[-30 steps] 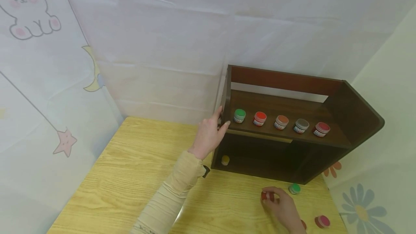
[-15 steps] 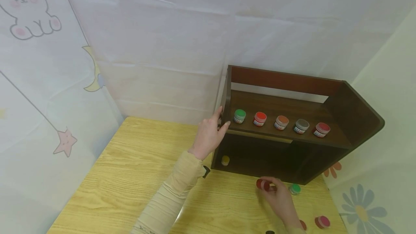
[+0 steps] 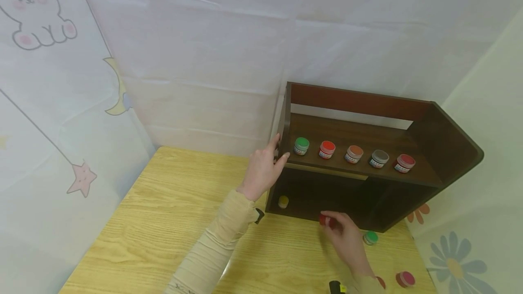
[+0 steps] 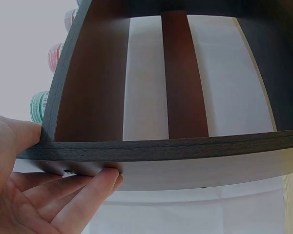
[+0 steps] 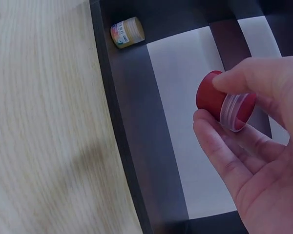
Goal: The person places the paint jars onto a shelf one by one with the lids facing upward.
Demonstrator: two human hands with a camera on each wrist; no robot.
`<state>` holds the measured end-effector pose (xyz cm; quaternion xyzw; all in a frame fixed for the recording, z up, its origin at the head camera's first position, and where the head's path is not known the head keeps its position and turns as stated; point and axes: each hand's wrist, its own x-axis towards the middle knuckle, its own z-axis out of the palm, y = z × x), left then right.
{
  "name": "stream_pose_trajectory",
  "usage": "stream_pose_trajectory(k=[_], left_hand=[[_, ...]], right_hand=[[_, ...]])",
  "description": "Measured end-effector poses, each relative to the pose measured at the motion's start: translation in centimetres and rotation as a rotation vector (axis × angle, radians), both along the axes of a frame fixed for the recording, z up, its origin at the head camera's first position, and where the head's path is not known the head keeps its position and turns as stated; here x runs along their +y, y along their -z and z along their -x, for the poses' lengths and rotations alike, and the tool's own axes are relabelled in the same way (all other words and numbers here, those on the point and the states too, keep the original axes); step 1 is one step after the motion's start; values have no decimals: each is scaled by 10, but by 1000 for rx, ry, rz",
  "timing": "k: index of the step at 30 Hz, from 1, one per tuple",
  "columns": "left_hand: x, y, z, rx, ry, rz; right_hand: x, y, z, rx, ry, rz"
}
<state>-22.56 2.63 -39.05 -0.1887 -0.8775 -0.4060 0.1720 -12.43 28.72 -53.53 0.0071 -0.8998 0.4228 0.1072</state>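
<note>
My left hand [image 3: 260, 172] holds the left side panel of a dark brown two-tier shelf [image 3: 453, 146]. In the left wrist view its thumb is at the panel's front edge and its fingers lie along the outer face. My right hand [image 3: 349, 243] pinches a small red paint jar [image 5: 211, 97] between thumb and fingers. The jar lies tipped on its side, its clear-rimmed lid turned toward the palm. Hand and jar are in front of the lower compartment, where a yellow paint jar [image 3: 283, 201] stands at the left end.
Green [image 3: 301, 146], red [image 3: 327, 149], orange-brown [image 3: 353, 154], grey [image 3: 379, 159] and crimson [image 3: 404, 163] jars line the upper tier. On the wooden table [image 3: 163, 221] are a green jar [image 3: 370, 237], a magenta-lidded jar [image 3: 405, 279] and a partly hidden red one [image 3: 381, 281].
My right hand has carried the red paint jar up and slightly left, from over the table to the lower compartment's front. The left hand stays on the shelf panel.
</note>
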Motion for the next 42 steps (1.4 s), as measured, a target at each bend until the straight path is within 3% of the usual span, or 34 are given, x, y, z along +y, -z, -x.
stream_pose_trajectory(k=[7,25,32,42], left_hand=[[1,0,1,-1,-6,10],[0,4,2,23,2,-2],[-1,3,1,17,5,0],[-1,3,1,33,4,2]], right_hand=[[-4,-1,5,91,-29,-10],[-15,-6,18,75,42,95],[-17,-9,21,122,11,111],[-21,-19,28,142,1,56]])
